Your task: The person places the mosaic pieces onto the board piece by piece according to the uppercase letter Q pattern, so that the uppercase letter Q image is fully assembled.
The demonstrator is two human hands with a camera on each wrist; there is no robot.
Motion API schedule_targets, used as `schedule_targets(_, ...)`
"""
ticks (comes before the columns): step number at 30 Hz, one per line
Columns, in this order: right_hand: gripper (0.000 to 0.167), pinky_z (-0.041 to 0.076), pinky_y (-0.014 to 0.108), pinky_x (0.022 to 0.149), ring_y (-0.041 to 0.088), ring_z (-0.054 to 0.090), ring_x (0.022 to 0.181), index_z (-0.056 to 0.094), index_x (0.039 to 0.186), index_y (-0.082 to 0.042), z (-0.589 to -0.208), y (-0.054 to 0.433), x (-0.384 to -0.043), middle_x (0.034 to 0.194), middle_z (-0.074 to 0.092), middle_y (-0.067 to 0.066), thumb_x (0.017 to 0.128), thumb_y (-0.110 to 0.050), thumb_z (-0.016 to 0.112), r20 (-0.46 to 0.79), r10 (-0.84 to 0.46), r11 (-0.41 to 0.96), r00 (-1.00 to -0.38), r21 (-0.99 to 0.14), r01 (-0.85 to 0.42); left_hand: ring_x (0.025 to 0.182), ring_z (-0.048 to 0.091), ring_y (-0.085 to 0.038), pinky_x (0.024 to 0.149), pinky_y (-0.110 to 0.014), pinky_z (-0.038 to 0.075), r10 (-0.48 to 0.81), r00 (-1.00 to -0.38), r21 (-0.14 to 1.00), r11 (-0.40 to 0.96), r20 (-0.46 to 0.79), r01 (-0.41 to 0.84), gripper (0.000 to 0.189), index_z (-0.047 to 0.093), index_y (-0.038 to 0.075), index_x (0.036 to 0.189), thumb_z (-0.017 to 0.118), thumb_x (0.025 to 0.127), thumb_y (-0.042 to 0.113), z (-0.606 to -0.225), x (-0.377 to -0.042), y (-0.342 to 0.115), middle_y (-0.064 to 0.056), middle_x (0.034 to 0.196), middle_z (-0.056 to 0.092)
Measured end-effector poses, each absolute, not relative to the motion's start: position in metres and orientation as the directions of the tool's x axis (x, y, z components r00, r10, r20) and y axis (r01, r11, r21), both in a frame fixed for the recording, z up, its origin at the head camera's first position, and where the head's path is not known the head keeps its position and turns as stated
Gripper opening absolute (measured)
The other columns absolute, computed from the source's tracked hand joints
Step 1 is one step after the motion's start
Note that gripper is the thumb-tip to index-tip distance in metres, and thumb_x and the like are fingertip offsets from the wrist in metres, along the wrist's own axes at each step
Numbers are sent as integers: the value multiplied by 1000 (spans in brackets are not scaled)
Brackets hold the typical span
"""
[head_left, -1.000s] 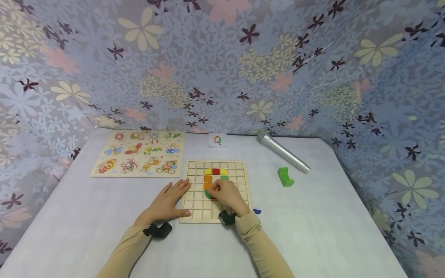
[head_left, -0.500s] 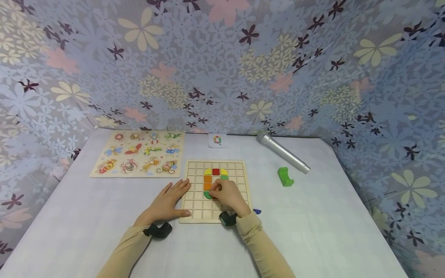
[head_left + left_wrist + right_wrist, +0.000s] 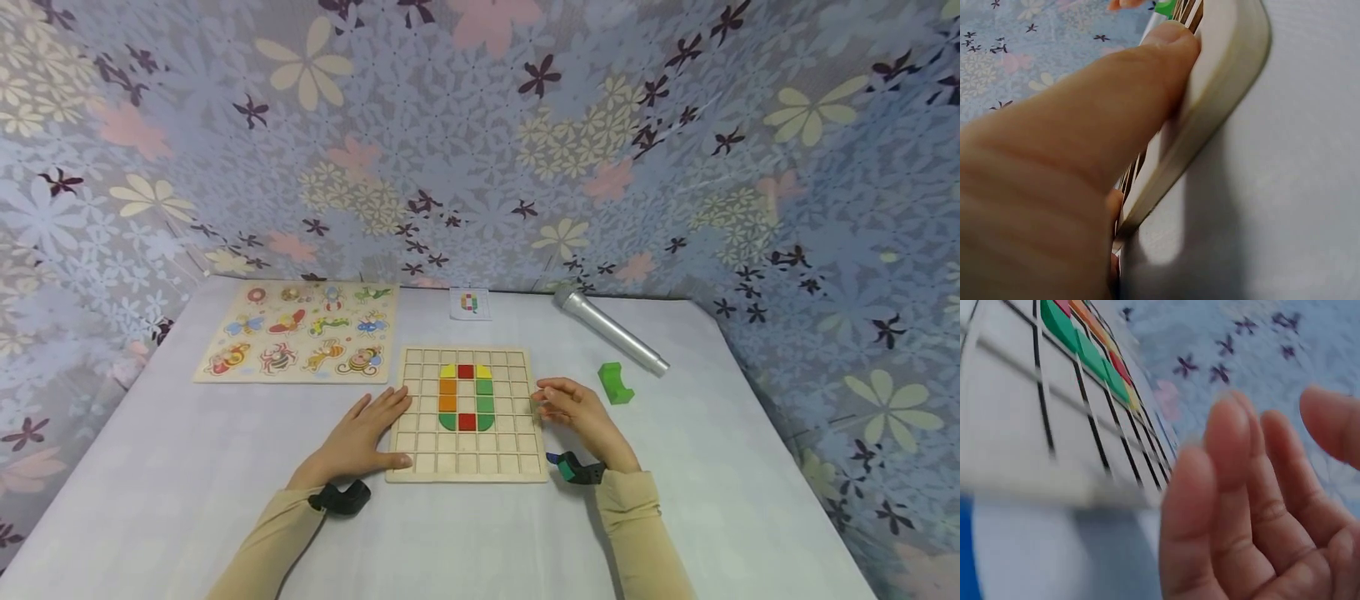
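A wooden grid board [image 3: 424, 463] lies on the table, with yellow, red, orange and green tiles [image 3: 485, 403] set in a closed ring in its cells. My left hand [image 3: 358, 440] rests with spread fingers on the board's left edge; in the left wrist view its thumb [image 3: 1097, 106] lies on the rim. Off the right edge of the board hovers my right hand [image 3: 581, 417], fingers loosely bent and nothing between them, as the right wrist view confirms. A blue piece [image 3: 552, 458] lies by the board's lower right corner, partly hidden by the wrist camera.
A picture puzzle board [image 3: 300, 333] of insects lies at the back left. Behind the grid stands or lies a small pattern card [image 3: 470, 304]. To the right are a silver microphone-shaped tube [image 3: 615, 332] and a green curved block [image 3: 615, 383]. A flowered cloth [image 3: 480, 167] hangs behind the table.
My right hand has let go of the green corner tile at the ring's lower left and moved right, off the board. The ring now shows whole. My left hand has stayed put.
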State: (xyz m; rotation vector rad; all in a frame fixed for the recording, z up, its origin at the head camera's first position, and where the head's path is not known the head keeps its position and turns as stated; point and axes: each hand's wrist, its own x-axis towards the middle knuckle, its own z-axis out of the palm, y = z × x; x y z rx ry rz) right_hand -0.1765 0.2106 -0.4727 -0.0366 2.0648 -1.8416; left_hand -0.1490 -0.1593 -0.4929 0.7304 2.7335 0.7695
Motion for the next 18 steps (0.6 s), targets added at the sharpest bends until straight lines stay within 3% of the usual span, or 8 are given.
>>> schedule_targets(4, 50, 50, 16, 65, 2, 56, 71, 46, 135, 7, -475, 236, -155, 100, 69, -12, 99, -28, 55, -303, -186, 215, -934, -941, 263, 149, 20, -33, 122, -54, 10, 514, -855, 533, 744, -71, 403, 93, 33, 6, 151, 71, 80, 53, -494, -149, -160, -10, 161, 25)
schedule_targets(8, 41, 38, 16, 49, 2, 46, 55, 54, 129, 0, -479, 244, -130, 104, 74, -2, 95, -21, 62, -339, -126, 345, -932, -896, 279, 149, 22, -34, 121, -54, 11, 511, -858, 526, 745, -57, 410, 93, 34, 6, 150, 71, 79, 52, -494, -149, -161, -10, 160, 26)
schedule_targets(13, 39, 39, 16, 47, 3, 45, 54, 61, 121, -3, -485, 237, -114, 111, 71, 14, 84, -8, 72, -282, -82, 433, -956, -874, 221, 149, 22, -34, 121, -55, 12, 515, -856, 529, 739, -45, 417, 92, 34, 6, 150, 72, 79, 52, -495, -150, -162, -10, 160, 27)
schedule_targets(18, 47, 34, 16, 45, 5, 39, 48, 65, 118, -7, -486, 228, -111, 103, 72, 12, 74, 0, 79, -242, -55, 478, -969, -858, 187, 149, 21, -34, 121, -55, 11, 519, -853, 541, 733, -55, 412, 93, 33, 6, 150, 71, 80, 53, -496, -150, -160, -10, 161, 26)
